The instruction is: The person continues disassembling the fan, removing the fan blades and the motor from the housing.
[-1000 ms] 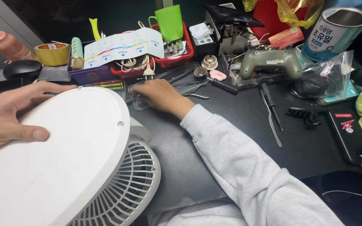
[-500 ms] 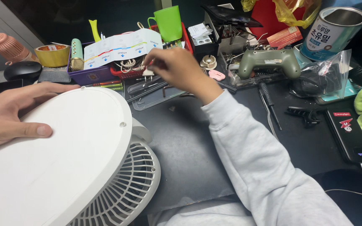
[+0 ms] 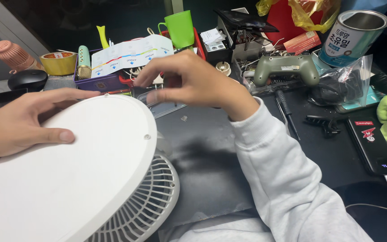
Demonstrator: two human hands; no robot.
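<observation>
Pressing our left hand flat, fingers spread, on the white fan base at lower left of the frame, we hold our right hand above the counter at centre, fingers pinched together; whether they grip anything we cannot tell.

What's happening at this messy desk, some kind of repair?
A person is working on a white fan lying on a cluttered black desk. The left hand rests flat on the fan's round white base, steadying it. The right hand hovers above the desk with fingertips pinched together; whatever it holds is too small to make out.
</observation>
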